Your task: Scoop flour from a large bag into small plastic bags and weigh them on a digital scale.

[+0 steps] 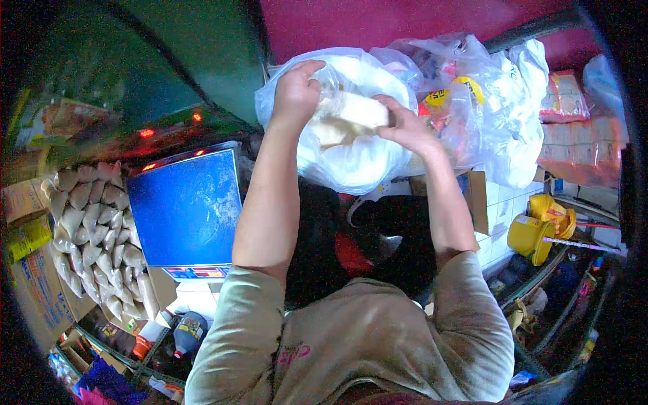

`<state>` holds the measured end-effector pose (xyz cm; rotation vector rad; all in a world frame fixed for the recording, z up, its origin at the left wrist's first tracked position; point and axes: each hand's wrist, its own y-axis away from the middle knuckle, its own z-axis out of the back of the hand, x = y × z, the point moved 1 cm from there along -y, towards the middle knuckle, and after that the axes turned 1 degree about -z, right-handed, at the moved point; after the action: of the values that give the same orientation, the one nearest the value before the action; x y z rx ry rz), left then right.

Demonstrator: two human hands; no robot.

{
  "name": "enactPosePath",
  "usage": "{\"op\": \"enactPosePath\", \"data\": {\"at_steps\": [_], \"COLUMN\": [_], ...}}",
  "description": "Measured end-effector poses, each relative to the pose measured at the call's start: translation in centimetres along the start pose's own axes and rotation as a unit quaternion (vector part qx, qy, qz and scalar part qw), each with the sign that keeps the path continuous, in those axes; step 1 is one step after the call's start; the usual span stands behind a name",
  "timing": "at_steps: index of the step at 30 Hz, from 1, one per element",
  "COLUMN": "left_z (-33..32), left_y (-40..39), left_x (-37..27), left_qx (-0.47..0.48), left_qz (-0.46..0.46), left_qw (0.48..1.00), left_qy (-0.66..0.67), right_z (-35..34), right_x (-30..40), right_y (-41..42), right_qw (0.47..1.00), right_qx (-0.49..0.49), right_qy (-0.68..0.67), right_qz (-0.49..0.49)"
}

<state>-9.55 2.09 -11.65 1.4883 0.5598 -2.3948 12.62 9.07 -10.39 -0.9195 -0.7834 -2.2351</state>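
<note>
A translucent white plastic bag point(349, 169) stands wide-mouthed in front of me. My left hand point(298, 93) is at its left rim, fingers and thumb curled on the plastic. Inside the bag mouth my right hand point(407, 126) grips the right end of a pale, blurred packet point(354, 109). More pale contents point(326, 134) lie beneath that packet; what they are is too blurred to tell.
Clear bags of colourful packs point(450, 119) and a white bag point(516, 111) crowd the right. To my left sit a blue-topped digital scale point(187, 207) and many small filled pouches point(98, 233) on cartons. A yellow bucket point(526, 235) stands at lower right.
</note>
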Motion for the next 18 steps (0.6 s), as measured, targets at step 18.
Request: {"op": "enactPosePath", "data": {"at_steps": [18], "left_z": [-2.5], "left_y": [0.1], "left_x": [-2.9], "left_qx": [0.112], "left_qz": [0.122], "left_qw": [0.979], "left_qy": [0.119], "right_z": [4.8], "right_x": [9.7], "right_y": [-1.3], "right_qw": [0.865], "right_qx": [-0.062], "right_qy": [0.494], "right_qz": [0.054]}}
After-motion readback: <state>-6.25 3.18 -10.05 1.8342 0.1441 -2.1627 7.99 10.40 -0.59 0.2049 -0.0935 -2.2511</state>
